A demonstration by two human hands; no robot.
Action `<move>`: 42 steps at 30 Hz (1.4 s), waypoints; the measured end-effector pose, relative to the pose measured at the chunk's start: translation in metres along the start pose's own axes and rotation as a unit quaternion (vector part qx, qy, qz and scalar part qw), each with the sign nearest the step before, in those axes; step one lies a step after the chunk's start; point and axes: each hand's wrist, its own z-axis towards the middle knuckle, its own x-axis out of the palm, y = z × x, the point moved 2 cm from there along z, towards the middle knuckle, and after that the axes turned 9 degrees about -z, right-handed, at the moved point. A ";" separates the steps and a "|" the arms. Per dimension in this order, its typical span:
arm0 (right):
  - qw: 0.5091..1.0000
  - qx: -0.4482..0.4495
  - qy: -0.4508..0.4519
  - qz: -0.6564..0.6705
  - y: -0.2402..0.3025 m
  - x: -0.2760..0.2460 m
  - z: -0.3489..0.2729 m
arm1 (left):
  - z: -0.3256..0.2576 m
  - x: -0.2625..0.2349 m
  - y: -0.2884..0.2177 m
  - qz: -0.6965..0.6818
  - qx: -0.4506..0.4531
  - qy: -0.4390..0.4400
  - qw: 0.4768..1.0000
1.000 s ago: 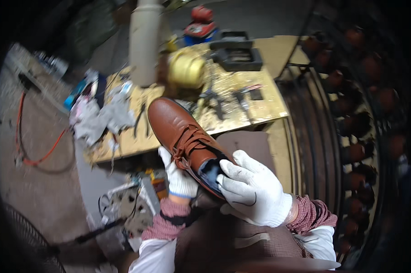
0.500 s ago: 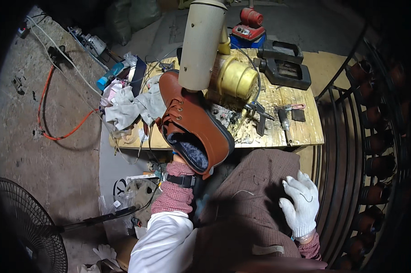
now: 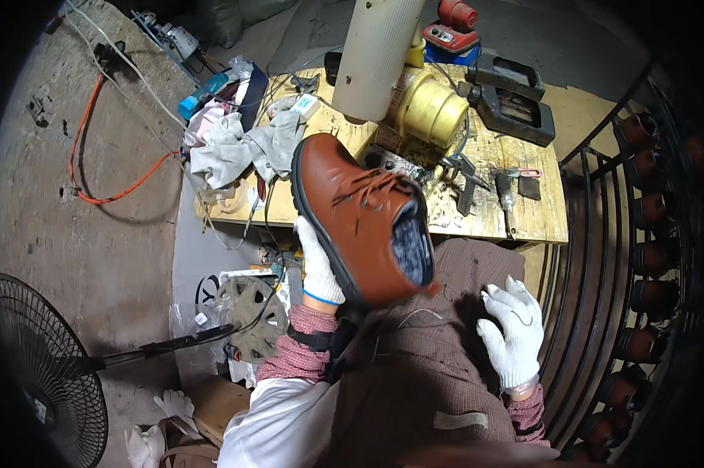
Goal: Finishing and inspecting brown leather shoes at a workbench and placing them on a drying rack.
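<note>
A brown lace-up shoe [image 3: 352,222] with a black sole and grey fleecy lining is held up over my lap, its toe pointing away from me. White-gloved, my left hand [image 3: 316,261] grips it from underneath by the sole; most of its fingers are hidden behind the shoe. My right hand [image 3: 513,331], also in a white knit glove, rests on the brown apron [image 3: 422,366] over my thigh, fingers spread and holding nothing. Just beyond the shoe's toe stands a machine with a pale ribbed tube [image 3: 371,62] and a yellow round housing [image 3: 432,113].
The wooden table [image 3: 543,210] carries grey rags [image 3: 219,156], a glue gun [image 3: 466,183], a screwdriver-like tool [image 3: 506,204] and black trays [image 3: 516,113]. A rack [image 3: 594,273] of shoes stands at right. A fan [image 3: 44,374] and an orange cable [image 3: 79,152] are at left.
My left hand has drawn the shoe back from under the tube and rolled it, so its other side and the gloved hand show. My right hand stays on my thigh.
</note>
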 end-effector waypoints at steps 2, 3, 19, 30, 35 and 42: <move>1.000 -0.016 -0.001 0.000 0.002 -0.002 0.001 | 0.008 0.003 -0.003 -0.041 -0.025 0.008 0.999; 1.000 -0.018 -0.005 -0.001 0.001 -0.002 0.001 | 0.013 0.013 -0.007 -0.008 -0.003 -0.007 1.000; 0.996 0.088 0.007 -0.022 -0.031 0.010 -0.026 | 0.094 0.057 -0.070 0.112 0.289 -0.083 0.947; 0.995 -0.092 -0.043 0.012 -0.004 0.015 0.034 | 0.109 0.046 -0.079 0.183 0.303 -0.022 0.935; 0.971 -0.217 -0.093 0.028 0.038 0.027 0.103 | 0.058 0.034 -0.064 0.048 0.217 -0.083 0.971; 0.958 -0.283 -0.047 -0.023 0.110 0.056 0.160 | 0.027 -0.004 -0.028 0.318 0.310 -0.015 0.896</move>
